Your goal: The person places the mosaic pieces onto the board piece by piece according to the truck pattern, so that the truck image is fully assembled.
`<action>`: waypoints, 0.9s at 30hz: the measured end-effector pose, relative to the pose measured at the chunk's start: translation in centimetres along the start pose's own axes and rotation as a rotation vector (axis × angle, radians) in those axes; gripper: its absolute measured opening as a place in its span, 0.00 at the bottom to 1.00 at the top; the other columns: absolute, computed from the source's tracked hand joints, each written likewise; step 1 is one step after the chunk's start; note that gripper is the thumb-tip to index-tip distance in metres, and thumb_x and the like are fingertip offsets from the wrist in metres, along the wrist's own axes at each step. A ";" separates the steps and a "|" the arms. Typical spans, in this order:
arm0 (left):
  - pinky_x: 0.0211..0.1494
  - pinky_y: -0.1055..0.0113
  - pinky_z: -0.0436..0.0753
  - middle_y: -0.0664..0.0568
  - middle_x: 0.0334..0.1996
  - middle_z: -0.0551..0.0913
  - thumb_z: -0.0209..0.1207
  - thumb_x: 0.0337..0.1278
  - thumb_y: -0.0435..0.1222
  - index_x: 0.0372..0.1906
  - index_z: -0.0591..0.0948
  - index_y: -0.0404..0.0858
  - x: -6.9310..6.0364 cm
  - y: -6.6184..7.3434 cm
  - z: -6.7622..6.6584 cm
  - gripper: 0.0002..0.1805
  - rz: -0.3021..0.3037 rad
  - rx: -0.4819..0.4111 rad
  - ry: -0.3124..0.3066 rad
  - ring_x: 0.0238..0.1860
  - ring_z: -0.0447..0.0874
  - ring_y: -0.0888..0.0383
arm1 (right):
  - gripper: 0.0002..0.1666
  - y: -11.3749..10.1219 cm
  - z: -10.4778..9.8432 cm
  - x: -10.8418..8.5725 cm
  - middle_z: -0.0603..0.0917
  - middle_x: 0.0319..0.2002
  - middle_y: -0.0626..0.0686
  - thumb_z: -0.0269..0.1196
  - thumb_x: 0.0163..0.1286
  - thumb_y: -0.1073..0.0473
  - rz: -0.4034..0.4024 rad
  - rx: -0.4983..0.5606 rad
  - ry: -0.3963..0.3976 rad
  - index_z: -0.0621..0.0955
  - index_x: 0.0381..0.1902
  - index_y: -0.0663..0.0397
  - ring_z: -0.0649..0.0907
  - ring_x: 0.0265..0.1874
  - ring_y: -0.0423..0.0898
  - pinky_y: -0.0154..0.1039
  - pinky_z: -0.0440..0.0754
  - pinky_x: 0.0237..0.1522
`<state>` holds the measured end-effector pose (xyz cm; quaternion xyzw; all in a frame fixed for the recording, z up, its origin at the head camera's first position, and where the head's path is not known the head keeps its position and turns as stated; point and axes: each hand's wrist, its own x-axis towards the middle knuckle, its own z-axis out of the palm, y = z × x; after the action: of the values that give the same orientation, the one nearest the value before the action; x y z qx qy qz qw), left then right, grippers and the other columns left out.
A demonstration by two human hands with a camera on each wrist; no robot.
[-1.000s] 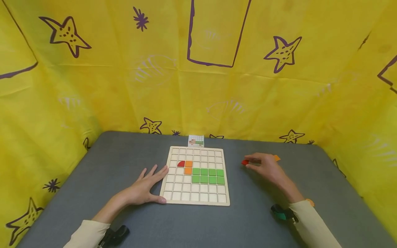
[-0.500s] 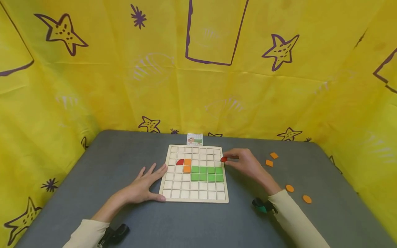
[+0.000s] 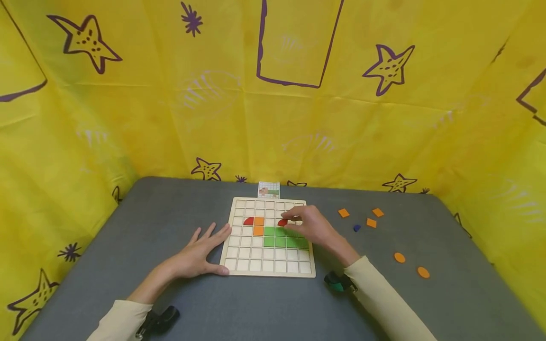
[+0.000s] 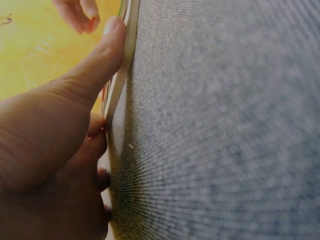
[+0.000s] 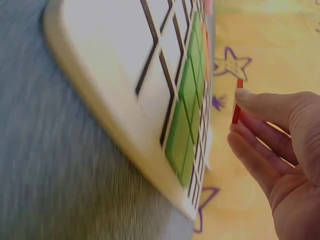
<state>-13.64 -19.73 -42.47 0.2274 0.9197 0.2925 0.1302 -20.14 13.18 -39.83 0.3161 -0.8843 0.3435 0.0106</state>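
A pale wooden grid board (image 3: 268, 274) lies on the grey table. Set in its cells are a red quarter-circle tile (image 3: 249, 221), two orange square tiles (image 3: 258, 231) and a block of green square tiles (image 3: 275, 241). My left hand (image 3: 194, 255) is spread, with fingertips and thumb touching the board's left side. Over the board, my right hand (image 3: 314, 228) pinches a second red tile (image 3: 282, 222) between thumb and fingers; in the right wrist view this red tile (image 5: 237, 102) appears edge-on, apart from the surface. That hand hides some cells at the right.
A small printed card (image 3: 268, 190) with a coloured grid picture lies at the board's far edge. To the right are several orange diamonds (image 3: 371, 223), a small blue piece (image 3: 356, 228) and two orange round tiles (image 3: 399, 257). A yellow patterned cloth (image 3: 290, 118) hangs behind.
My right hand has carried the red tile leftward from the table's right side to above the board, uncovering the orange and blue pieces. The left hand has stayed at the board's edge.
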 end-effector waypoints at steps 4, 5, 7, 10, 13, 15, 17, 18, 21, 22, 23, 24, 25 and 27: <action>0.70 0.35 0.28 0.46 0.78 0.50 0.70 0.43 0.59 0.78 0.53 0.40 0.0 -0.1 0.0 0.60 -0.009 -0.001 0.000 0.76 0.34 0.35 | 0.16 -0.7 1.1 0.8 0.88 0.43 0.53 0.71 0.60 0.66 -0.020 -0.004 -0.014 0.86 0.47 0.62 0.86 0.44 0.48 0.42 0.83 0.49; 0.70 0.35 0.28 0.46 0.78 0.50 0.70 0.43 0.59 0.78 0.53 0.40 0.0 -0.1 0.0 0.60 -0.009 -0.001 0.000 0.76 0.34 0.35 | 0.16 -0.9 1.4 1.0 0.88 0.44 0.53 0.71 0.60 0.65 -0.021 -0.007 -0.016 0.86 0.47 0.62 0.86 0.44 0.48 0.41 0.83 0.49; 0.70 0.36 0.28 0.46 0.78 0.50 0.70 0.43 0.59 0.78 0.53 0.40 -0.1 -0.2 0.0 0.60 -0.008 0.002 0.002 0.76 0.34 0.35 | 0.16 -1.2 1.9 1.3 0.88 0.44 0.53 0.70 0.61 0.65 -0.024 -0.003 -0.022 0.86 0.47 0.62 0.86 0.44 0.48 0.41 0.83 0.49; 0.71 0.36 0.28 0.47 0.78 0.50 0.70 0.43 0.59 0.78 0.53 0.40 0.0 -0.1 0.1 0.60 -0.009 0.003 0.000 0.77 0.34 0.36 | 0.16 -1.6 2.6 1.7 0.88 0.45 0.53 0.70 0.62 0.64 -0.021 0.001 -0.038 0.86 0.48 0.61 0.86 0.45 0.48 0.41 0.83 0.50; 0.71 0.36 0.27 0.47 0.78 0.50 0.70 0.44 0.59 0.78 0.53 0.40 0.2 0.0 0.3 0.60 -0.004 -0.004 -0.007 0.77 0.33 0.36 | 0.16 -1.9 3.1 1.9 0.88 0.44 0.53 0.70 0.61 0.64 -0.011 0.007 -0.044 0.86 0.47 0.61 0.86 0.45 0.48 0.41 0.83 0.49; 0.71 0.36 0.27 0.47 0.78 0.50 0.69 0.44 0.59 0.78 0.53 0.40 0.3 0.1 0.4 0.60 0.001 -0.007 -0.012 0.77 0.33 0.36 | 0.15 -2.1 3.5 2.1 0.88 0.44 0.53 0.71 0.61 0.64 -0.004 0.004 -0.043 0.87 0.47 0.61 0.86 0.44 0.47 0.40 0.83 0.49; 0.71 0.36 0.27 0.47 0.78 0.50 0.69 0.44 0.59 0.78 0.53 0.40 0.5 0.2 0.4 0.60 0.000 -0.007 -0.016 0.77 0.33 0.36 | 0.15 -2.4 3.9 2.2 0.88 0.44 0.53 0.71 0.60 0.65 -0.003 0.000 -0.038 0.87 0.46 0.61 0.86 0.44 0.47 0.40 0.83 0.48; 0.71 0.36 0.27 0.47 0.78 0.50 0.69 0.44 0.59 0.78 0.53 0.41 0.5 0.2 0.4 0.60 -0.002 -0.005 -0.017 0.77 0.33 0.36 | 0.15 -2.6 4.1 2.2 0.88 0.44 0.53 0.71 0.60 0.65 -0.006 0.002 -0.037 0.87 0.46 0.62 0.87 0.43 0.47 0.39 0.83 0.48; 0.71 0.36 0.28 0.47 0.78 0.50 0.69 0.44 0.59 0.78 0.53 0.40 0.4 0.1 0.3 0.60 -0.006 0.002 -0.018 0.77 0.33 0.36 | 0.15 -3.4 4.7 2.6 0.88 0.43 0.53 0.71 0.60 0.65 -0.027 0.006 -0.046 0.87 0.46 0.61 0.87 0.41 0.46 0.39 0.84 0.46; 0.71 0.36 0.28 0.47 0.78 0.50 0.70 0.44 0.59 0.78 0.53 0.40 0.3 0.1 0.2 0.59 -0.006 0.002 -0.017 0.77 0.34 0.36 | 0.15 -3.7 4.9 2.7 0.88 0.42 0.53 0.71 0.60 0.65 -0.035 0.001 -0.049 0.87 0.46 0.60 0.87 0.41 0.46 0.39 0.84 0.45; 0.71 0.36 0.28 0.47 0.78 0.50 0.70 0.44 0.59 0.78 0.53 0.40 0.3 0.0 0.2 0.59 -0.004 0.002 -0.015 0.77 0.34 0.36 | 0.15 -3.9 5.0 2.9 0.88 0.42 0.52 0.71 0.60 0.65 -0.048 -0.001 -0.052 0.87 0.47 0.60 0.87 0.41 0.45 0.39 0.84 0.45; 0.71 0.36 0.28 0.47 0.78 0.50 0.70 0.44 0.59 0.78 0.54 0.40 0.2 0.0 0.2 0.59 -0.004 0.001 -0.014 0.77 0.34 0.36 | 0.15 -4.1 5.3 3.1 0.88 0.42 0.52 0.71 0.61 0.65 -0.059 -0.005 -0.056 0.87 0.47 0.59 0.86 0.41 0.45 0.38 0.84 0.45; 0.71 0.36 0.28 0.47 0.78 0.50 0.70 0.44 0.58 0.78 0.54 0.40 0.1 0.0 0.1 0.59 -0.004 0.000 -0.011 0.77 0.34 0.36 | 0.15 -4.3 5.5 3.3 0.88 0.42 0.51 0.70 0.61 0.65 -0.068 -0.015 -0.060 0.87 0.47 0.58 0.86 0.41 0.45 0.38 0.83 0.45; 0.71 0.36 0.28 0.47 0.78 0.50 0.70 0.44 0.59 0.78 0.54 0.40 0.0 -0.1 0.1 0.59 -0.006 -0.001 -0.007 0.77 0.34 0.36 | 0.14 -4.6 5.8 3.7 0.88 0.42 0.50 0.70 0.61 0.64 -0.083 -0.038 -0.059 0.87 0.47 0.58 0.86 0.41 0.44 0.37 0.83 0.46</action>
<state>-13.64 -19.76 -42.57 0.2257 0.9197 0.2920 0.1342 -19.39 4.97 -40.64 0.3622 -0.8768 0.3163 0.0046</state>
